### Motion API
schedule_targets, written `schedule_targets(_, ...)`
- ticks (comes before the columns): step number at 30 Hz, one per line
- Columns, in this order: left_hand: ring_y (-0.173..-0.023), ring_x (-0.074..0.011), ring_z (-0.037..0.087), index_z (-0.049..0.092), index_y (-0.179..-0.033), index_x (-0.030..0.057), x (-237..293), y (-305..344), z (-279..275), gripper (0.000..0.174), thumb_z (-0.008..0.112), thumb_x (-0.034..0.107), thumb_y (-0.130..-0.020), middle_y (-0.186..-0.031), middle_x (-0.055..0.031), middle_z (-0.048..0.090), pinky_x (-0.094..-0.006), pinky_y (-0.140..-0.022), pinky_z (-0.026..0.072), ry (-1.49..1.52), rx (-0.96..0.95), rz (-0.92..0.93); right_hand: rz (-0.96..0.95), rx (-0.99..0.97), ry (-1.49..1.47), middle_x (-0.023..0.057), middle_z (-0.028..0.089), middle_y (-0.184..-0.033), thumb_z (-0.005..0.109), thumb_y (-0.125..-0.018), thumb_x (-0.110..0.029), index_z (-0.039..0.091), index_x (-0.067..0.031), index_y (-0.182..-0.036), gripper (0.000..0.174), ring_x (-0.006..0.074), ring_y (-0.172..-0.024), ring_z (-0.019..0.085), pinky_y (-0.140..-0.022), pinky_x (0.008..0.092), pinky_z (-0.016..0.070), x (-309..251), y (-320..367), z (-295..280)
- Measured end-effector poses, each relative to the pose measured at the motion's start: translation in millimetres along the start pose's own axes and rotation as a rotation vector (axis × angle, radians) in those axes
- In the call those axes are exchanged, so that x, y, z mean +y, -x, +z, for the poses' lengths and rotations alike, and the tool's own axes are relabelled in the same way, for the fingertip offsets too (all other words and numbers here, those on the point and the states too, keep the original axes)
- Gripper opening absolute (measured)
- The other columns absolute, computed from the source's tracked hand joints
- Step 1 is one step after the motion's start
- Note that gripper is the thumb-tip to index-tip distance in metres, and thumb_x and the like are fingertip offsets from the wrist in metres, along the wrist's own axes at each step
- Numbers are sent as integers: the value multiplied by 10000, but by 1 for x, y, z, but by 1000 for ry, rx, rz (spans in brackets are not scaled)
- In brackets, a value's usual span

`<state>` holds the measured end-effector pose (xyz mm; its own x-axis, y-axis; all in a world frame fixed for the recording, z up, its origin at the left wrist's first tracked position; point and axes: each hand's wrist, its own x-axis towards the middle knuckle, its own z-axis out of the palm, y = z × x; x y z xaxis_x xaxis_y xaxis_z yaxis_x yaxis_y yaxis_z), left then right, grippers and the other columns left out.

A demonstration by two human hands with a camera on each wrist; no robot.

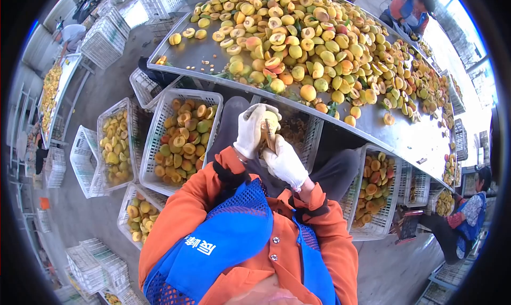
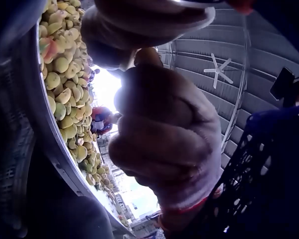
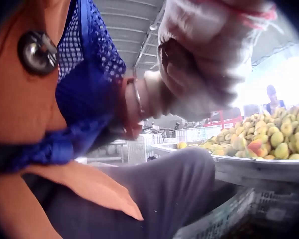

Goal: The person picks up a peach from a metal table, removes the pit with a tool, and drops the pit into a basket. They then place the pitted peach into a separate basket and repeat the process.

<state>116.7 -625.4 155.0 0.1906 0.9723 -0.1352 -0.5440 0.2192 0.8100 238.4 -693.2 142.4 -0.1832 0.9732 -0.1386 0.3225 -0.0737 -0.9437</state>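
My left hand, in a white glove, holds a yellow peach above my lap. My right hand, also gloved in white, grips a slim knife that lies against the near side of this fruit. In the left wrist view the right hand is a dark closed fist, with a tan end of the knife above it. The right wrist view shows a gloved hand from close by, and the fruit is hidden there.
A metal table heaped with cut peaches stands in front. Peach-filled crates flank me: one crate at the left, another crate at the right. Below my hands is a crate with brown scraps. Other people sit at the right.
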Motion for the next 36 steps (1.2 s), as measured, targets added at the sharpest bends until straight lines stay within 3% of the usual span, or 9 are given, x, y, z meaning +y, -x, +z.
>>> schedule_targets(3,-653,-191,642,640,-946,-28,-9,2,7,308,484,234,-986,-822,-137,672,-295,-599,532,-20,-29,122,130,-46,-209,251,600,-714,561,-847,-103,472,37,-1011,234,411,-560,586,-516,425,452,-6,4,-7)
schedule_targets(6,-665,-185,645,647,-923,-27,-12,-1,12,300,496,225,-983,-819,-125,674,-291,-613,533,-192,-7,111,-339,150,262,97,568,-658,556,-856,-119,487,17,-1015,221,199,-456,532,-444,325,412,20,5,-7)
schedule_targets(9,-676,-179,650,652,-898,-27,-16,-15,-4,293,505,213,-980,-818,-116,675,-285,-622,533,-236,-104,-129,-340,105,298,6,514,-655,559,-860,-130,496,1,-1001,203,65,-447,450,-395,247,346,36,1,-15)
schedule_targets(13,-686,-186,658,641,-938,-40,-13,-13,8,312,507,236,-988,-834,-130,675,-295,-623,541,-123,-101,-91,287,-240,-542,1,502,-628,576,-864,-108,485,-27,-972,163,90,-417,431,-372,260,326,-34,9,-37)
schedule_targets(19,-682,-240,656,625,-970,-47,-18,-14,15,420,496,351,-988,-865,-175,668,-320,-608,543,33,-211,15,371,-327,-1014,-21,429,-599,603,-839,-73,465,-50,-970,191,63,-389,363,-348,239,252,-22,10,-41)
schedule_targets(22,-676,-248,653,623,-962,-40,-28,-18,11,425,511,370,-975,-876,-181,666,-326,-607,541,65,-248,-36,368,-331,-998,-18,447,-606,586,-848,-81,472,-55,-972,171,61,-400,376,-356,230,259,-18,13,-44)
schedule_targets(28,-709,-266,651,615,-991,0,-39,-17,14,352,522,337,-954,-900,-175,669,-350,-634,548,72,-194,-253,138,-93,-50,60,527,-637,555,-838,-107,484,7,-946,172,114,-485,485,-446,310,399,6,13,-36)
schedule_targets(32,-730,-275,663,615,-1008,30,-64,-27,5,327,528,338,-937,-879,-149,675,-360,-644,553,315,35,-568,-49,-3,314,257,658,-821,576,-864,-161,557,27,-1057,270,442,-733,636,-655,466,494,39,15,-33)
schedule_targets(36,-709,-261,670,616,-996,35,-67,-31,-5,317,463,311,-974,-872,-150,676,-361,-640,559,-52,104,-152,-66,130,301,253,659,-793,540,-892,-212,555,-29,-1120,293,449,-728,631,-656,500,500,49,30,-39)
